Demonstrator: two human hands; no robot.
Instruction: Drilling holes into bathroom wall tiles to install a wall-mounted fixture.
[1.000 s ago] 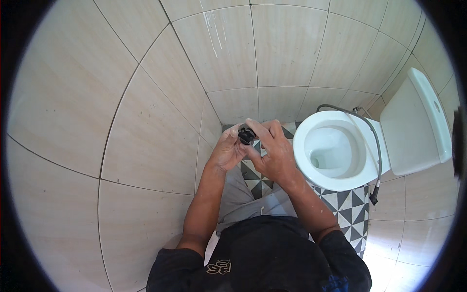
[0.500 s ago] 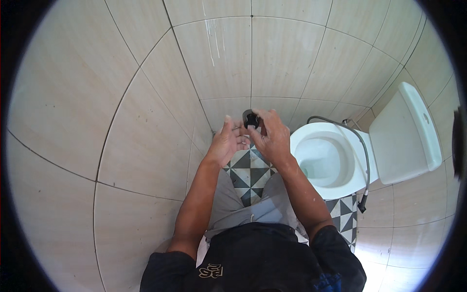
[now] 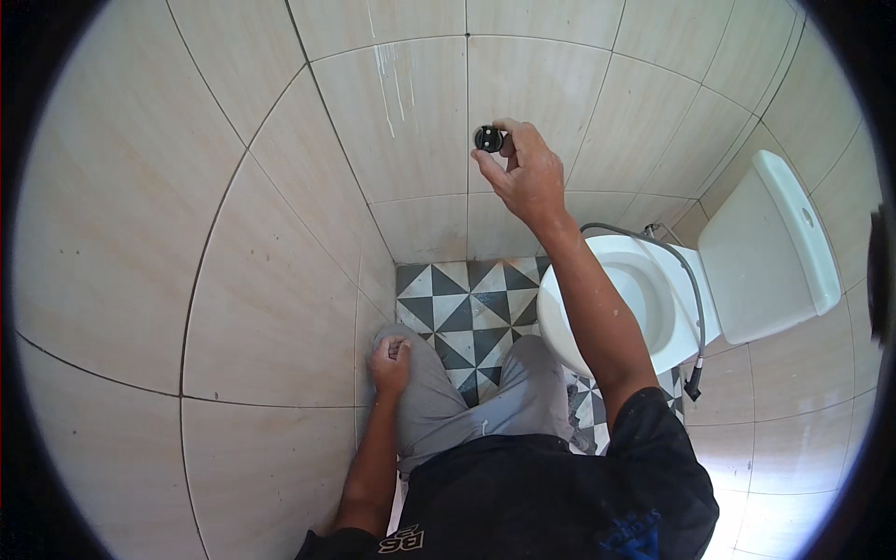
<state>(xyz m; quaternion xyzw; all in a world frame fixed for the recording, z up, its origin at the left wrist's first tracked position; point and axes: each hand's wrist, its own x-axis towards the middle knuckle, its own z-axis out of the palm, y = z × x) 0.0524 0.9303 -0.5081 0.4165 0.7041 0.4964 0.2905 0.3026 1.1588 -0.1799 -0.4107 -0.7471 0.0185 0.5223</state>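
My right hand (image 3: 527, 173) is raised in front of the back wall, at the end of an outstretched arm. Its thumb and fingers pinch a small round black fitting (image 3: 487, 139) by the sides. Two light spots show on the fitting's face, but I cannot tell whether it is a plug or a socket. Low on the left, my left hand (image 3: 390, 362) lies closed over the grey trousers (image 3: 425, 383) near my knee. Its fingers curl inward, and whatever they may hold is hidden.
A white toilet (image 3: 551, 308) with its cistern (image 3: 770, 252) stands to the right. A grey hose (image 3: 695, 280) runs over the bowl to a black spray head (image 3: 693, 383). Beige tiled walls (image 3: 271, 299) close in at left and back. Patterned tiles (image 3: 457, 303) cover the floor.
My right hand has carried the black fitting up and away, toward the back wall. My left hand has left it, dropped down to my left knee and closed.
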